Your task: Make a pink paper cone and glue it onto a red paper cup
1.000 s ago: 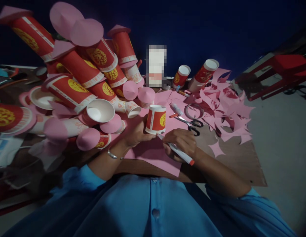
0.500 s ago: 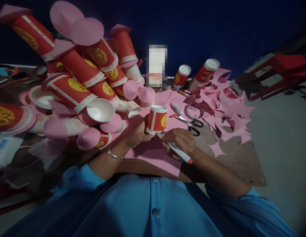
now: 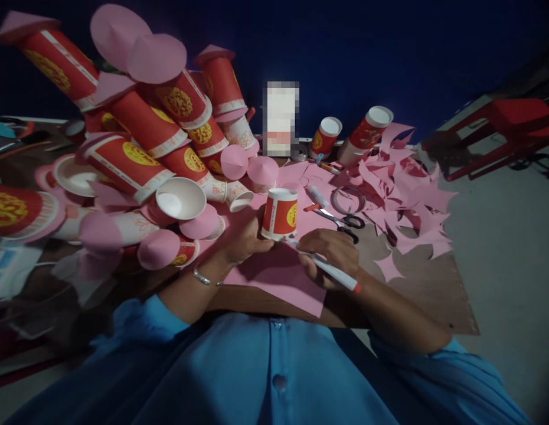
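Note:
A red paper cup (image 3: 280,215) with a yellow emblem stands upside down on pink paper (image 3: 274,277). My left hand (image 3: 247,241) is closed against the cup's lower left side, its thumb at the rim; part of the fingers is hidden behind the cup. Between the fingers of my right hand (image 3: 332,254) is a white marker (image 3: 334,273) with an orange-red end. The marker's tip lies at the cup's lower rim, close to the paper. Beyond the right hand rest black-handled scissors (image 3: 355,222) and a roll of tape (image 3: 347,200).
Stacked red cups (image 3: 141,121) with pink paper cones crowd the left side. Pink paper scraps (image 3: 402,189) are heaped on the right. Two further stacks of red cups (image 3: 365,136) stand at the back, and a red stool (image 3: 509,127) is beyond the table.
My right hand and the marker have shifted a little to the right along the cup's rim. The cup has moved very slightly left; my left hand stays against it.

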